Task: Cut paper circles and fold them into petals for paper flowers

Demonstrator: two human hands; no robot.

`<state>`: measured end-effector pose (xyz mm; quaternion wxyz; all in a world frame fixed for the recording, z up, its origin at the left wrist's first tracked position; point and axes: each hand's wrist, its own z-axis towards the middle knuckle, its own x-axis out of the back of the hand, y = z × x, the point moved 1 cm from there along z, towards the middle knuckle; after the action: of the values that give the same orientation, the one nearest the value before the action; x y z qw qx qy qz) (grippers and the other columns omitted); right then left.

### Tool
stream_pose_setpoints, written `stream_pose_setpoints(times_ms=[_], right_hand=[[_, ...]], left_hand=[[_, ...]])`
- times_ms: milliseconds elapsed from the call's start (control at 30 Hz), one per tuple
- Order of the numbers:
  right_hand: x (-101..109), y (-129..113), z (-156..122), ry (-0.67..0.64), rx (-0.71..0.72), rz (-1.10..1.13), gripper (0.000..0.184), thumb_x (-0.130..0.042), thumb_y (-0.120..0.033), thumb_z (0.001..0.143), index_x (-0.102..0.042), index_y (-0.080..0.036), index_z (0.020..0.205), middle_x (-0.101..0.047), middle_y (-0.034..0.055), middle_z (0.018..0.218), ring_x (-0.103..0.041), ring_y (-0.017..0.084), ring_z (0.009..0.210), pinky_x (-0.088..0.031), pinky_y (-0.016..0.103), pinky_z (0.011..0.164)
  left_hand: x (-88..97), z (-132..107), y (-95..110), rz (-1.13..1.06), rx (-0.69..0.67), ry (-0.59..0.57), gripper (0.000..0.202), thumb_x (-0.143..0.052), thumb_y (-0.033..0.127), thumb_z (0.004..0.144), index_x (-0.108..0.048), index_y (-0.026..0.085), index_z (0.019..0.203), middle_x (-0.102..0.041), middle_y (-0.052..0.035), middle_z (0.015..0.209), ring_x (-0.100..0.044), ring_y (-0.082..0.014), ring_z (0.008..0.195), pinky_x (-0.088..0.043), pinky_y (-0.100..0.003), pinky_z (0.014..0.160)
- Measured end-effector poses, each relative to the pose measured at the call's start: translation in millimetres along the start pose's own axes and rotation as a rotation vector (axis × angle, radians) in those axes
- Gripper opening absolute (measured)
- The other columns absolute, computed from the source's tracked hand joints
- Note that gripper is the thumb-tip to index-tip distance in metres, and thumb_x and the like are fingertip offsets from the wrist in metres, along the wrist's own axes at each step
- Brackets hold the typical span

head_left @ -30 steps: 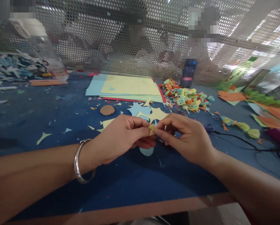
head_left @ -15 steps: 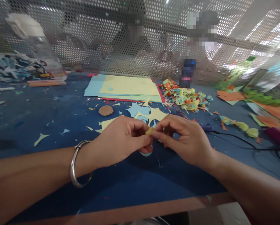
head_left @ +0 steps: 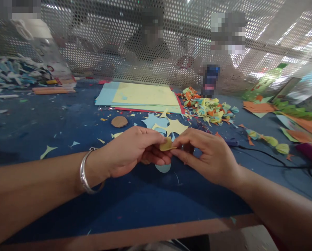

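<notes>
Between my hands is a small piece of yellow paper [head_left: 166, 144], creased and partly opened out. My left hand [head_left: 135, 148] grips its left side, thumb on top and fingers curled beneath. The thumb and forefinger of my right hand [head_left: 207, 153] pinch its right edge. A light blue paper circle [head_left: 163, 168] lies on the table just below my left fingertips. Beyond the hands are blue paper offcuts [head_left: 154, 121] and yellow offcuts [head_left: 177, 126] with scalloped cut-outs. A round brown disc [head_left: 119, 121] rests to their left.
Stacked coloured sheets [head_left: 145, 93] lie at the back, beside a heap of folded paper pieces [head_left: 208, 109]. A bottle [head_left: 51, 55] and paper strips [head_left: 15, 73] stand far left. A black cable [head_left: 265, 157] crosses the right side. A perforated metal screen [head_left: 101, 45] closes off the back.
The yellow paper has opened out from a tighter fold, showing more of its face. My left thumb has shifted upward and its fingers have spread a little beneath the paper.
</notes>
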<state>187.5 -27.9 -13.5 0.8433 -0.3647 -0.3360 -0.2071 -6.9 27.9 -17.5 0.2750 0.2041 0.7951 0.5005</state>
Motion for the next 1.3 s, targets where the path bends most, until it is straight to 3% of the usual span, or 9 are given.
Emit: stream_pose_setpoints(times_ms=[133, 300, 433, 600, 733, 900, 1033, 1300], right_hand=[[0, 2, -1, -0.027, 0.054, -0.015, 0.009, -0.066, -0.014, 0.095, -0.067, -0.02, 0.103, -0.069, 0.002, 0.088, -0.063, 0.012, 0.073, -0.051, 0.024, 0.068], [0, 2, -1, -0.048, 0.063, -0.081, 0.006, -0.062, -0.015, 0.098, -0.065, -0.02, 0.099, -0.069, 0.0021, 0.088, -0.062, 0.012, 0.073, -0.05, 0.025, 0.067], [0, 0, 0, -0.071, -0.004, -0.113, 0.007, -0.059, -0.016, 0.098, -0.062, -0.02, 0.093, -0.066, 0.0017, 0.08, -0.06, 0.013, 0.071, -0.047, 0.024, 0.062], [-1, -1, -1, -0.1, -0.168, -0.014, 0.01, -0.06, -0.023, 0.099, -0.065, -0.019, 0.091, -0.066, 0.0011, 0.077, -0.059, 0.012, 0.065, -0.045, 0.023, 0.058], [-3, -2, -3, -0.052, -0.287, 0.137, 0.01, -0.064, -0.025, 0.096, -0.065, -0.019, 0.089, -0.066, -0.0009, 0.074, -0.057, 0.009, 0.058, -0.046, 0.022, 0.054], [-4, -1, -3, -0.001, -0.346, 0.234, 0.009, -0.067, -0.022, 0.092, -0.066, -0.018, 0.084, -0.065, -0.0021, 0.071, -0.057, 0.008, 0.055, -0.047, 0.02, 0.051], [-6, -1, -3, 0.009, -0.395, 0.275, 0.012, -0.07, -0.026, 0.092, -0.066, -0.017, 0.084, -0.064, -0.0023, 0.069, -0.057, 0.008, 0.053, -0.047, 0.021, 0.049], [-8, 2, 0, 0.011, -0.394, 0.263, 0.012, -0.07, -0.027, 0.091, -0.067, -0.017, 0.083, -0.065, -0.0017, 0.069, -0.056, 0.008, 0.054, -0.047, 0.021, 0.05]], left_hand=[[1.4, 0, 0, 0.018, -0.01, -0.008, 0.029, -0.063, 0.031, 0.092, -0.071, 0.014, 0.07, -0.073, -0.0027, 0.066, -0.069, -0.0091, 0.056, -0.053, -0.015, 0.054], [2.2, -2, -1, 0.127, -0.022, -0.025, 0.022, -0.069, 0.031, 0.089, -0.071, 0.014, 0.075, -0.075, -0.0021, 0.07, -0.069, -0.0079, 0.06, -0.053, -0.014, 0.058], [0.5, -4, 0, 0.248, -0.115, 0.028, 0.017, -0.071, 0.029, 0.087, -0.071, 0.015, 0.078, -0.076, -0.0029, 0.068, -0.071, -0.0107, 0.06, -0.056, -0.016, 0.06], [-4.7, -8, 1, 0.274, -0.162, 0.013, 0.02, -0.064, 0.022, 0.09, -0.071, 0.015, 0.073, -0.075, -0.0038, 0.066, -0.073, -0.0147, 0.06, -0.06, -0.022, 0.061], [-6.6, -12, 2, 0.31, -0.214, 0.042, 0.025, -0.063, 0.03, 0.092, -0.074, 0.015, 0.075, -0.077, -0.0057, 0.074, -0.076, -0.0165, 0.068, -0.061, -0.022, 0.066], [-3.6, -12, -3, 0.445, -0.273, 0.063, 0.017, -0.077, 0.035, 0.081, -0.078, 0.018, 0.083, -0.079, -0.0049, 0.077, -0.076, -0.0198, 0.075, -0.06, -0.023, 0.068], [-0.8, -9, -6, 0.506, -0.289, 0.067, 0.018, -0.071, 0.035, 0.087, -0.079, 0.019, 0.086, -0.08, -0.0045, 0.079, -0.077, -0.019, 0.075, -0.06, -0.023, 0.068], [-0.8, -6, -3, 0.406, -0.218, 0.08, 0.016, -0.079, 0.034, 0.08, -0.078, 0.018, 0.081, -0.079, -0.0052, 0.073, -0.077, -0.018, 0.071, -0.06, -0.021, 0.066]])
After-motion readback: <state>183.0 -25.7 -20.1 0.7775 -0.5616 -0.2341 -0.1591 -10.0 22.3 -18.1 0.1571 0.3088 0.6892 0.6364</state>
